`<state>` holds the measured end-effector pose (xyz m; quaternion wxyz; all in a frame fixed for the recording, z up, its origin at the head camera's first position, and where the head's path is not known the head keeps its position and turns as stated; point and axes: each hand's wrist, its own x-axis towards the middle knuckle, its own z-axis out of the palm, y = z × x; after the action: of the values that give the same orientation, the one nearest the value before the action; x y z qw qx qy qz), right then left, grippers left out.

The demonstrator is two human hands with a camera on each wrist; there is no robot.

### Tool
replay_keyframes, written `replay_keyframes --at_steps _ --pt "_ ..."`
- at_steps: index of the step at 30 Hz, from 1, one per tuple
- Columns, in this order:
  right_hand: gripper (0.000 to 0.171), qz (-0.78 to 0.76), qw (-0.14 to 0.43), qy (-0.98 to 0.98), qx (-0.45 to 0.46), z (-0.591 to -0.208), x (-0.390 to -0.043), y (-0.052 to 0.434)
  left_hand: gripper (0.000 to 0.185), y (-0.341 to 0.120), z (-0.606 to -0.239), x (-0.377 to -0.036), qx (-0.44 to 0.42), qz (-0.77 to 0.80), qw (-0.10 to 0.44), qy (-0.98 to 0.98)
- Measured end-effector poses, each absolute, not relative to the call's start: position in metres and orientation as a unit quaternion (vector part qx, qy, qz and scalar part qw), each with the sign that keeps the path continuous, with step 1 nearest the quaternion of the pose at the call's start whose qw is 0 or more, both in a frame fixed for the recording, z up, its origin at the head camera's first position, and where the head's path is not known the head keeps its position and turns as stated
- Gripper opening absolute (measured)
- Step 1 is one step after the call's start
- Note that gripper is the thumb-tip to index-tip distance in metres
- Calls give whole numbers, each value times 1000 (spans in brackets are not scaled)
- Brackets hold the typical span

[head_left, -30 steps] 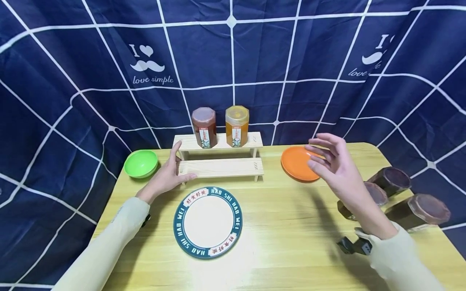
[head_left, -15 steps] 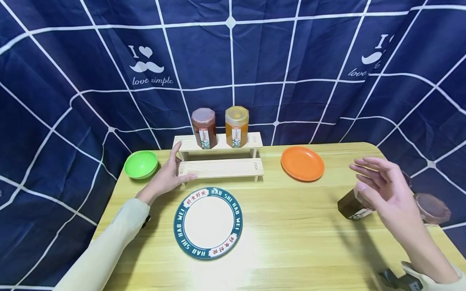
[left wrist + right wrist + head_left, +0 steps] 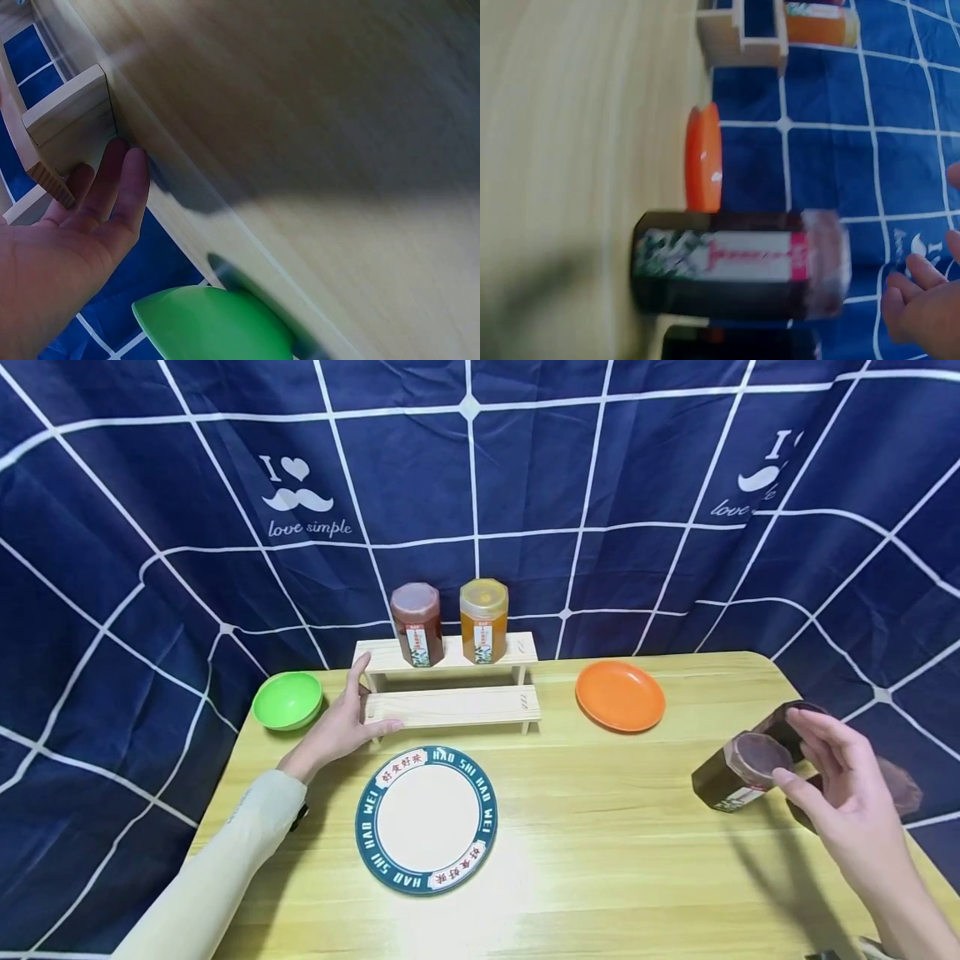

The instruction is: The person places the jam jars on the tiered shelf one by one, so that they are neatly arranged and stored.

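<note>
Dark-brown and upright, the labelled jar (image 3: 731, 774) stood just left of the right hand (image 3: 851, 793), whose fingers were apart, empty.

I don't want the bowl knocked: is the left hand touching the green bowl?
Apart. The left wrist view shows a strip of blue cloth between the left hand and the green bowl.

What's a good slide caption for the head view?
Left hand on the wooden rack, right hand near the dark jars.
</note>
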<state>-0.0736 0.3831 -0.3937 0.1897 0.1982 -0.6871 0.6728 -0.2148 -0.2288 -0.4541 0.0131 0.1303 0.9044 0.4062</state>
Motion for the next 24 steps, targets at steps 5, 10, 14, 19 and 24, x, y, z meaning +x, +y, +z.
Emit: replay_keyframes --at_steps 5,10,14,19,24 --pt "89 661 180 -694 221 -411 -78 393 128 -229 -453 -214 132 407 16 904" --pt "96 615 180 -746 181 -421 -80 401 128 -230 -453 -214 130 408 20 903" --pt "104 579 154 -785 158 -430 -82 410 127 -230 -453 -214 128 406 21 905" --pt "113 547 120 -810 175 -447 -87 421 127 -229 -452 -214 127 405 22 905" --pt "116 517 103 -831 180 -460 -90 428 127 -229 -452 -214 127 402 22 907"
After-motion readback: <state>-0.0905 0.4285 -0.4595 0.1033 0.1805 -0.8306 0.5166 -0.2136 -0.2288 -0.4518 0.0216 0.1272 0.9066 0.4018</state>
